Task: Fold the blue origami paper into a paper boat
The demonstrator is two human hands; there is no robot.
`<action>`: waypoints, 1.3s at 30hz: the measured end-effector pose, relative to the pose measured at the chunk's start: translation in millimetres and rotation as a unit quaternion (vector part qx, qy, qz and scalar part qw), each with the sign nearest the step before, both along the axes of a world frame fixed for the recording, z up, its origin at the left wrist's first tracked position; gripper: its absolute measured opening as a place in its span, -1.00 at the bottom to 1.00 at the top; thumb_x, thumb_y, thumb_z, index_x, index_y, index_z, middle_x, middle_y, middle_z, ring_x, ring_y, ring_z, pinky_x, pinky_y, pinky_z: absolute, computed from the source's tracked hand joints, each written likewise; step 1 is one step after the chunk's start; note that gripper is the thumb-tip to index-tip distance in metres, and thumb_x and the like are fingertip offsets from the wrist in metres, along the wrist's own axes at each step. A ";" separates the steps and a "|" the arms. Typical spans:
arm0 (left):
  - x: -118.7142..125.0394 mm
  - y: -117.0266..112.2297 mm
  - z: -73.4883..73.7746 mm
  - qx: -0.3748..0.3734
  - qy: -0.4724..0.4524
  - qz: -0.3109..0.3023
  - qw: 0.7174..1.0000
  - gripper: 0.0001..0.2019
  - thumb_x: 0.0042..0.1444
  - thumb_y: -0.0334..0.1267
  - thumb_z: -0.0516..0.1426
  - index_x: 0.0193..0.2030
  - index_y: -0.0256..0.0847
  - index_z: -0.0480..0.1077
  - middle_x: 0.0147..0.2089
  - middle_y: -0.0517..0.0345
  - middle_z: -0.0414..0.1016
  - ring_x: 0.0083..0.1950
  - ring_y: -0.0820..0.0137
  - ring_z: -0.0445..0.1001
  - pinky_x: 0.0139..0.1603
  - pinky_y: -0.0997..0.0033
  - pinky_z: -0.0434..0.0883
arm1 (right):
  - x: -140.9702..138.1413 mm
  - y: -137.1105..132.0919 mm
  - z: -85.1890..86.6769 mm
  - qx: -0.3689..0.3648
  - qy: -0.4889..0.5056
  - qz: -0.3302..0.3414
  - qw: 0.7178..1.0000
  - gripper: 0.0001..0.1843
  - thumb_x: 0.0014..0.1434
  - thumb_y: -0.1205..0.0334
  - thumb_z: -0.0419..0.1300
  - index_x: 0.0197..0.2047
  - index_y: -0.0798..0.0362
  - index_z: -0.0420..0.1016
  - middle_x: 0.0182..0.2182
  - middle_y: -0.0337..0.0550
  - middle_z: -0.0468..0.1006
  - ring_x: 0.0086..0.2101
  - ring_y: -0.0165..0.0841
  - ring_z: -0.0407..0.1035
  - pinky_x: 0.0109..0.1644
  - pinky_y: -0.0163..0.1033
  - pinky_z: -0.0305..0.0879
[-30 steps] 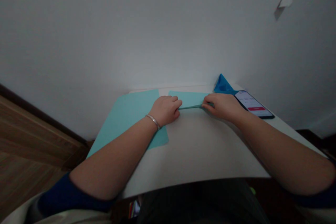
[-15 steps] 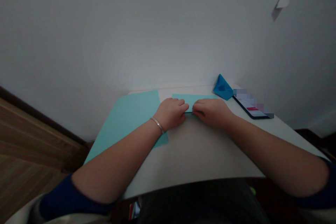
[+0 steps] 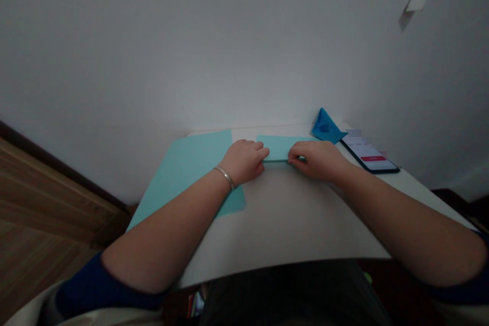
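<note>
A folded sheet of light turquoise paper (image 3: 278, 148) lies on the white table between my hands, its folded edge towards me. My left hand (image 3: 246, 160), with a silver bangle at the wrist, is closed on the left end of that edge. My right hand (image 3: 315, 159) pinches the same edge farther right, thumb below and fingers on top. Part of the paper is hidden under both hands. A larger turquoise sheet (image 3: 183, 168) lies flat to the left, partly beneath my left forearm.
A blue folded-paper boat (image 3: 327, 127) stands at the back right, touching or close to a phone (image 3: 370, 155) with a lit screen. The white table (image 3: 294, 224) meets a plain wall behind. Wooden furniture (image 3: 49, 214) is at the left.
My hands have moved apart along the folded edge, the left one to the left and the right one to the right. More of the folded paper shows between them.
</note>
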State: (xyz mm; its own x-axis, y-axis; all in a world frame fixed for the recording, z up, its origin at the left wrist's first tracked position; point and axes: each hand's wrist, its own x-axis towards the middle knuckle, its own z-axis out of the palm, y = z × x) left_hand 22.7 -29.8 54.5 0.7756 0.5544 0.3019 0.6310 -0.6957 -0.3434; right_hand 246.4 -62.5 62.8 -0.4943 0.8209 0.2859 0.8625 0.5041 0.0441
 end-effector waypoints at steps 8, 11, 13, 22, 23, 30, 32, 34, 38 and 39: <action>-4.8 4.6 -2.4 -0.011 0.003 0.019 1.000 -0.88 0.02 -0.34 0.07 -0.29 -0.22 0.40 -0.31 0.04 0.46 -0.29 0.27 0.45 -0.35 0.30 0.26 | 9.1 4.6 -1.8 -0.028 0.012 -0.009 0.999 -0.83 0.18 0.20 0.08 -0.31 -0.03 0.51 -0.25 -0.22 0.59 -0.27 -0.34 0.40 -0.38 -0.29 0.05; -7.0 6.8 -4.1 -0.026 -0.005 0.025 0.999 -0.87 0.02 -0.34 0.06 -0.29 -0.22 0.40 -0.31 0.03 0.45 -0.29 0.27 0.44 -0.36 0.31 0.26 | 11.8 6.0 -1.9 -0.050 0.013 -0.015 0.999 -0.82 0.16 0.19 0.09 -0.30 -0.03 0.52 -0.25 -0.21 0.59 -0.27 -0.33 0.41 -0.36 -0.29 0.07; -9.5 9.0 -5.3 -0.040 -0.004 0.029 0.999 -0.87 0.02 -0.35 0.06 -0.30 -0.22 0.41 -0.31 0.02 0.44 -0.29 0.26 0.43 -0.34 0.31 0.26 | 14.5 7.1 -2.5 -0.059 0.011 -0.020 0.998 -0.83 0.15 0.19 0.10 -0.32 -0.03 0.52 -0.27 -0.21 0.59 -0.28 -0.33 0.41 -0.36 -0.29 0.07; -10.6 5.1 -4.4 -0.021 -0.059 0.017 0.998 -0.75 0.17 -0.15 0.08 -0.06 -0.19 0.39 -0.10 0.03 0.44 -0.16 0.29 0.43 -0.21 0.33 0.32 | 9.5 6.7 -7.9 -0.037 0.005 -0.066 0.997 -0.83 0.14 0.16 0.10 -0.35 -0.03 0.51 -0.32 -0.20 0.60 -0.34 -0.32 0.40 -0.44 -0.28 -0.03; -8.7 3.7 -4.0 -0.018 -0.051 -0.006 0.999 -0.74 0.18 -0.14 0.09 -0.04 -0.17 0.39 -0.09 0.04 0.44 -0.14 0.29 0.42 -0.20 0.33 0.32 | 5.9 5.1 -7.5 -0.030 0.006 -0.059 0.998 -0.83 0.14 0.16 0.10 -0.36 -0.03 0.50 -0.32 -0.21 0.60 -0.34 -0.33 0.40 -0.44 -0.28 -0.03; -4.4 5.5 -7.4 -0.004 0.002 -0.014 1.000 -0.85 0.22 -0.31 0.04 -0.27 -0.19 0.44 -0.22 0.07 0.47 -0.26 0.34 0.42 -0.37 0.38 0.24 | -3.0 -0.5 -3.7 -0.030 -0.002 -0.034 0.999 -0.83 0.14 0.18 0.10 -0.31 -0.07 0.53 -0.30 -0.23 0.61 -0.32 -0.33 0.41 -0.43 -0.28 -0.03; -6.5 7.5 -9.1 -0.005 -0.002 0.015 1.000 -0.82 0.24 -0.29 0.02 -0.28 -0.20 0.44 -0.25 0.07 0.47 -0.28 0.34 0.42 -0.41 0.39 0.21 | 0.3 1.0 -3.2 -0.035 -0.013 -0.052 0.998 -0.81 0.13 0.19 0.09 -0.29 -0.08 0.54 -0.27 -0.22 0.61 -0.30 -0.31 0.42 -0.44 -0.28 -0.04; -8.6 8.8 -10.3 -0.006 -0.006 0.049 0.999 -0.80 0.24 -0.29 0.01 -0.29 -0.21 0.44 -0.26 0.06 0.46 -0.29 0.34 0.43 -0.43 0.39 0.19 | 3.9 2.7 -2.6 -0.042 -0.021 -0.072 0.996 -0.80 0.12 0.18 0.08 -0.29 -0.08 0.54 -0.26 -0.21 0.61 -0.29 -0.28 0.42 -0.46 -0.27 -0.06; -11.1 8.8 -10.4 -0.015 -0.009 0.118 0.993 -0.79 0.24 -0.33 -0.01 -0.27 -0.24 0.44 -0.25 0.01 0.46 -0.25 0.32 0.45 -0.41 0.38 0.21 | 8.0 4.4 -0.6 -0.056 -0.030 -0.095 0.993 -0.79 0.11 0.17 0.06 -0.31 -0.06 0.53 -0.27 -0.19 0.61 -0.28 -0.26 0.43 -0.47 -0.26 -0.07; -11.3 8.5 -9.8 -0.020 -0.006 0.133 0.991 -0.79 0.24 -0.33 -0.02 -0.25 -0.24 0.44 -0.24 -0.01 0.46 -0.24 0.30 0.45 -0.39 0.37 0.23 | 8.5 4.6 -0.2 -0.058 -0.033 -0.096 0.993 -0.79 0.11 0.17 0.06 -0.31 -0.06 0.52 -0.27 -0.18 0.60 -0.29 -0.26 0.43 -0.48 -0.26 -0.07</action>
State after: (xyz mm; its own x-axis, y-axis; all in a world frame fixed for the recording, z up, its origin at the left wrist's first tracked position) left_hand 11.4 -21.3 44.7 0.5959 0.7510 0.2845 0.7985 -0.5163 -0.3096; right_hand 254.9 -57.9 62.6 -0.3407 0.9271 0.1564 0.9402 0.3362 0.0550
